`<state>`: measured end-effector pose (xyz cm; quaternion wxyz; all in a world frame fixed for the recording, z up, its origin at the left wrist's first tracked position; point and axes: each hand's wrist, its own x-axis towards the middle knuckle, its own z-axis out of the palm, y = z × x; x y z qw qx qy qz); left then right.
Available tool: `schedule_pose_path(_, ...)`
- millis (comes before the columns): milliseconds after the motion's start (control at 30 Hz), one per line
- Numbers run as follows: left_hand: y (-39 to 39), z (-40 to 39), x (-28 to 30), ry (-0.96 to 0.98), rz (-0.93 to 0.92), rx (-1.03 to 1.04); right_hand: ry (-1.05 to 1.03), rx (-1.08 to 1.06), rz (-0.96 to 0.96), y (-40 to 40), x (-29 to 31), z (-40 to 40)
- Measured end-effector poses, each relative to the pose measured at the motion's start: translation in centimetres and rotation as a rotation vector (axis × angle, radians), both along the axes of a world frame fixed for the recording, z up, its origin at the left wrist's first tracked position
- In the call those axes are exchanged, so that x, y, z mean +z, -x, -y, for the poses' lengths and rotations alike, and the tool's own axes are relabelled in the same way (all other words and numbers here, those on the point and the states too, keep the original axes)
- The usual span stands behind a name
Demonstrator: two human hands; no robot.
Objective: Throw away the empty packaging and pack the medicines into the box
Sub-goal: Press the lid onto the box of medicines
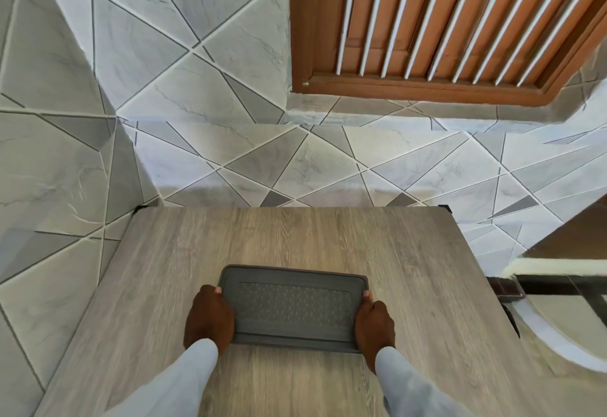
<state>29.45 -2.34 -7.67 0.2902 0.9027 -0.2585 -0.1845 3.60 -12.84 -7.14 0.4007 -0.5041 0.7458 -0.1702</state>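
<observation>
— What does the box [293,308] look like?

— A flat, dark grey rectangle with rounded corners. Only its top shows: a raised rim runs round the edge, and inside it sits a sunken panel covered in a pattern of small bumps. The lid looks closed; I can't see anything inside.

— Which way does it lie?

— Flat on the table [410,285], long axis running left to right across the view, one long edge toward the person and the other toward the wall.

— Where on the table?

— Around the middle, somewhat nearer the person than the far edge.

— And the hands?

— The left hand [209,316] clasps the left short end, the right hand [374,319] the right short end, thumbs up on the rim. Both are closed on the box, well apart from each other with the whole box between them. Pale sleeves [184,380] cover the forearms.

— Anything else nearby?

— The wood-grain tabletop around the box is bare. Beyond it is a wall of grey and white tiles [203,160] cut in triangles, and above that a brown wooden window frame [315,55] with white bars. At the right edge there's some furniture, too blurred to tell what.
</observation>
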Motion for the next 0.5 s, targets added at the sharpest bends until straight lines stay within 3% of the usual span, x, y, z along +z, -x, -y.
schedule_pose_path(500,0.7,-1.8,-0.9,0.052,-0.029,0.035,0.030,0.138,-0.113,-0.2,0.0,0.7)
